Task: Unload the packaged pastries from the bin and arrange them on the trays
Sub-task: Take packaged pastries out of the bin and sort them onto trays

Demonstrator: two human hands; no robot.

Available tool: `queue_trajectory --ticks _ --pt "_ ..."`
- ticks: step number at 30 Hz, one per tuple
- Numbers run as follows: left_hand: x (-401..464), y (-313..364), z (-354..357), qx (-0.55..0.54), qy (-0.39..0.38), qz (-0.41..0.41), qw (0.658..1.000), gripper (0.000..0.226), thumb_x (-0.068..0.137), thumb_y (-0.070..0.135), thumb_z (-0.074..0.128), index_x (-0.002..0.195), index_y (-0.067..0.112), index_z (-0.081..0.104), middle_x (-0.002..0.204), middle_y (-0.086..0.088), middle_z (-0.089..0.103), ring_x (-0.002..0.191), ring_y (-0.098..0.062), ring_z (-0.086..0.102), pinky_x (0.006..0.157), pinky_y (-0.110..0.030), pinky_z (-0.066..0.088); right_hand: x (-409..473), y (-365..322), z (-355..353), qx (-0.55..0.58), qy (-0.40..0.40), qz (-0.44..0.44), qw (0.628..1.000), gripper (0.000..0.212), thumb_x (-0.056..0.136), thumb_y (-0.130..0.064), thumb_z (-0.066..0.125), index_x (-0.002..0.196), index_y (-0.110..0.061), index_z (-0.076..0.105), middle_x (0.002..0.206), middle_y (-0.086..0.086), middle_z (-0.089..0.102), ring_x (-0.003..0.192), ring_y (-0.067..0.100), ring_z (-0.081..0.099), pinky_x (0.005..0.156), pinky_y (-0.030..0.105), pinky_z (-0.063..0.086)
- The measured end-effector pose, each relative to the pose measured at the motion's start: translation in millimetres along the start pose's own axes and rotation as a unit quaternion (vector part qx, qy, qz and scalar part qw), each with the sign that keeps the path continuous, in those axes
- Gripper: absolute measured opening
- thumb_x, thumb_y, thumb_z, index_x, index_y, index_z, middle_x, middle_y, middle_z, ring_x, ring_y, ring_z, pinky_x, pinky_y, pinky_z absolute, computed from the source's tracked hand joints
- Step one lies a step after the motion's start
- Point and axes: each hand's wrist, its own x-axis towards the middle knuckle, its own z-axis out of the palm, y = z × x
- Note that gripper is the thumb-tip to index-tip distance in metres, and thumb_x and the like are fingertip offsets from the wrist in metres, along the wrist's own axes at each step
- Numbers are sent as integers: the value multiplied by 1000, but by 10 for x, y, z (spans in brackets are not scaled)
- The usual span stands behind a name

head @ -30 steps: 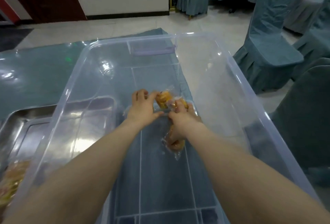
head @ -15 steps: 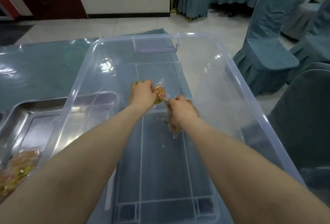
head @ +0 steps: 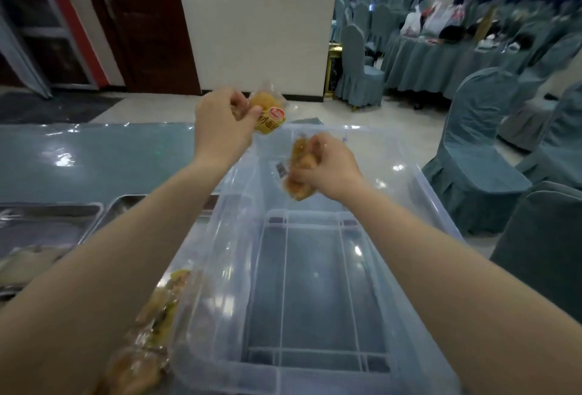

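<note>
Pastries in clear wrappers are in both hands, lifted above the transparent bin (head: 315, 284) in the head view, which is the only view. The left hand (head: 222, 130) curls its fingers and thumb around one packaged pastry (head: 270, 114) with a red round label, at about 12 o'clock of the bin. The right hand (head: 327, 168) holds a small bunch of packaged pastries (head: 297, 171) pressed in its closed fingers, over the far half of the bin. I judge these packs to be very light and soft; the film looks slippery and the cake inside can be crushed, so a gentle hold on the body or on the sealed edge of the wrapper seems best, not a hard squeeze. The floor of the bin shows no more packs, so the unloading seems nearly finished. At 9 o'clock of the bin stand metal trays (head: 94, 215), and more wrapped pastries (head: 151, 325) lie at about 8 o'clock, seen through the bin wall. All stands on a table (head: 94, 155) with teal cloth under shiny plastic film. The room is a banquet hall with covered chairs (head: 472, 158) at 3 o'clock and a dark wooden door (head: 141, 23) at 11 o'clock.
</note>
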Motion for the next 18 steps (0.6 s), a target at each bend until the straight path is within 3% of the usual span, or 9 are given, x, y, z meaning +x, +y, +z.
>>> queue_trajectory --ticks 3,7,9,13,16,18 --pt "-160 -165 -606 -38 50 -49 997 16 82 31 66 81 23 51 76 7 58 74 -13 59 70 -36 51 -177 -449 77 95 6 -31 995 51 66 -26 85 102 -23 49 91 -8 60 83 11 62 69 32 55" --pt "-393 -464 -1265 -114 76 -128 982 15 85 26 65 83 26 51 92 -13 65 80 -32 66 69 -44 56 -393 -1045 331 141 -1 -70 987 59 63 -27 87 106 -28 47 94 -15 55 83 5 60 71 28 55" --pt "-538 -637 -1522 -129 67 -156 977 14 86 26 65 89 23 52 97 -13 65 83 -30 66 71 -42 57 -496 -1298 511 137 -38 -88 986 62 62 -27 88 108 -27 46 96 -13 56 84 7 60 74 30 56" --pt "-921 -1034 -1883 -101 37 -161 981 13 86 22 65 90 25 53 91 -3 61 80 -17 63 64 -24 54 -708 -1693 994 56 -101 -114 987 62 63 -30 87 107 -27 43 92 -14 52 81 7 56 67 27 52" --pt "-1175 -1362 -2087 -97 -6 -183 978 15 85 20 67 91 26 55 87 1 60 78 -13 60 60 -23 48 -851 -1820 1449 -26 -129 -99 986 60 64 -35 85 103 -28 40 95 -6 49 76 7 51 55 22 40" --pt "-1327 -1586 -2180 -98 -35 -207 973 20 83 19 70 92 32 57 87 7 61 80 -7 58 61 -20 43 -954 -1815 1787 -62 -135 -69 986 59 65 -41 83 103 -29 39 101 -3 45 78 10 50 58 25 41"
